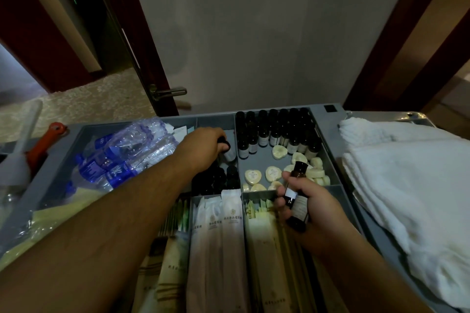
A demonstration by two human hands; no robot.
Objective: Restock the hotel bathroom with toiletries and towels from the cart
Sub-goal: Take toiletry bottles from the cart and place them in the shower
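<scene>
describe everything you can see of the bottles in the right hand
The right hand grips two small dark bottles, amber-brown and glossy. One is nearly upright, dark cap up, pale label on its side; the other lies against it, cap pointing down. They hang over the cart compartment of long wrapped packets, near the soaps.
</scene>
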